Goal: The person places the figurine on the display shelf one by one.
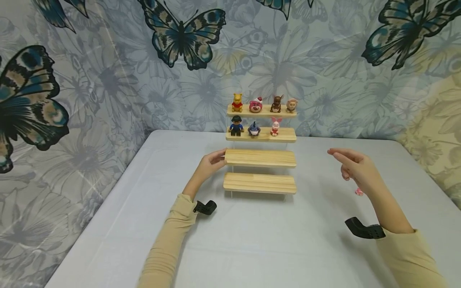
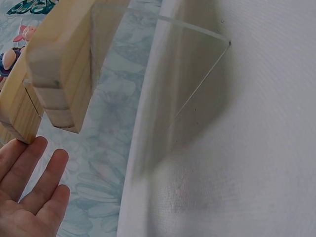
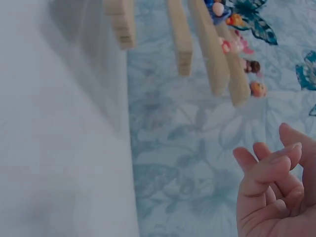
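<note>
My left hand is at the left end of a wooden tier, the second from the bottom of a four-step display stand. In the left wrist view its fingers are extended, fingertips right at the wood. My right hand hovers over the table to the right of the stand, fingers loosely bent, with nothing visible in it. Small figurines stand on the two upper tiers: a yellow bear in red, a pink bear, a brown animal, a blue donkey and a pink piglet, among others.
A small pink object lies on the white-covered table, partly behind the right wrist. Butterfly-patterned fabric hangs behind. Clear supports hold up the tiers, and the lowest tier is nearest the viewer.
</note>
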`<state>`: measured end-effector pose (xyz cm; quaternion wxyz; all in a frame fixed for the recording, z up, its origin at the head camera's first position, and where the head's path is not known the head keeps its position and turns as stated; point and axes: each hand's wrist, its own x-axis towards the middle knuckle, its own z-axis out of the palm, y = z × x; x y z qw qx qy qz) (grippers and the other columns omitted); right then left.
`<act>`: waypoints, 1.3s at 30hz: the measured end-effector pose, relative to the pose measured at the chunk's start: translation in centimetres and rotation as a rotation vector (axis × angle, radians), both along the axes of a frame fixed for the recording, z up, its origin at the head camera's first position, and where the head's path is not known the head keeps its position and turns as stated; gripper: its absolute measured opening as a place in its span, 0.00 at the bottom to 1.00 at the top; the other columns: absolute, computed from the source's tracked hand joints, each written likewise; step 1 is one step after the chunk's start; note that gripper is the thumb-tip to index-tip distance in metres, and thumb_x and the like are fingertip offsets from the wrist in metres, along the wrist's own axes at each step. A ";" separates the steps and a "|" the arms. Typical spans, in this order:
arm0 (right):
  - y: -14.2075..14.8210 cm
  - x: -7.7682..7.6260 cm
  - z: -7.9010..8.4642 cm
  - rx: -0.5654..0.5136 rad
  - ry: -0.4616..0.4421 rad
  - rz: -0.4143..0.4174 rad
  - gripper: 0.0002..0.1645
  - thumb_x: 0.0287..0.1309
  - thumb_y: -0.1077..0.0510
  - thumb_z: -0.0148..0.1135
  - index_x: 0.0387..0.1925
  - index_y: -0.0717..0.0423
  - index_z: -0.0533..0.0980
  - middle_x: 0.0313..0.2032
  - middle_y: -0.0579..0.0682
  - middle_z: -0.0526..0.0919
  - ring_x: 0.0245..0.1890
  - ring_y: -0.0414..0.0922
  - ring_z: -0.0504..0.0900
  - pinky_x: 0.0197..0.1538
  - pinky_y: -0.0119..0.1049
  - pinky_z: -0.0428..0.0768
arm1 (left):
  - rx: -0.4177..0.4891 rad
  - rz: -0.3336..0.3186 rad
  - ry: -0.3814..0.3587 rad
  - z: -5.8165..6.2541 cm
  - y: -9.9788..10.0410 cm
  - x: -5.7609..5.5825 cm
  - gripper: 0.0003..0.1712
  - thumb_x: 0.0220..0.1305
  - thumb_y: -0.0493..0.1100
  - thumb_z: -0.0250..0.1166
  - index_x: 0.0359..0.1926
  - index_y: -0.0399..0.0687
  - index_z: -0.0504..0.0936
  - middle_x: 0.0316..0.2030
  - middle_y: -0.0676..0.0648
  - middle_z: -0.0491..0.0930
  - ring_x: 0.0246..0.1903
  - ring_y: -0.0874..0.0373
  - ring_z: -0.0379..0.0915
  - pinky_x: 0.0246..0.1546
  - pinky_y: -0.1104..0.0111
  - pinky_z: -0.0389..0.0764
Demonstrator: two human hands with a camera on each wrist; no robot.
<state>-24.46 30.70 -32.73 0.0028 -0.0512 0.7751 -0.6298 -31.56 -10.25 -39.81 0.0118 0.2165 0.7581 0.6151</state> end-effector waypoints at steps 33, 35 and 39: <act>10.4 2.9 -6.8 -0.153 -0.179 0.049 0.14 0.61 0.64 0.52 0.42 0.46 0.80 0.37 0.38 0.81 0.14 0.34 0.65 0.13 0.26 0.63 | 0.044 -0.021 -0.051 0.6 0.2 0.8 0.26 0.62 0.33 0.55 0.61 0.31 0.62 0.56 0.33 0.65 0.53 0.43 0.65 0.53 0.61 0.69; 10.5 3.0 -7.1 -0.143 -0.189 0.038 0.14 0.61 0.63 0.52 0.41 0.45 0.80 0.35 0.38 0.80 0.15 0.34 0.65 0.13 0.25 0.65 | 0.038 -0.019 -0.044 0.0 0.2 0.4 0.27 0.62 0.34 0.55 0.61 0.31 0.62 0.56 0.34 0.66 0.53 0.44 0.65 0.52 0.63 0.69; 10.6 3.1 -7.7 -0.168 -0.208 0.022 0.15 0.61 0.64 0.52 0.40 0.44 0.81 0.31 0.40 0.78 0.15 0.34 0.65 0.14 0.26 0.64 | 0.040 -0.019 -0.015 -0.5 0.2 0.0 0.26 0.62 0.35 0.55 0.61 0.31 0.63 0.55 0.34 0.67 0.52 0.45 0.66 0.51 0.64 0.70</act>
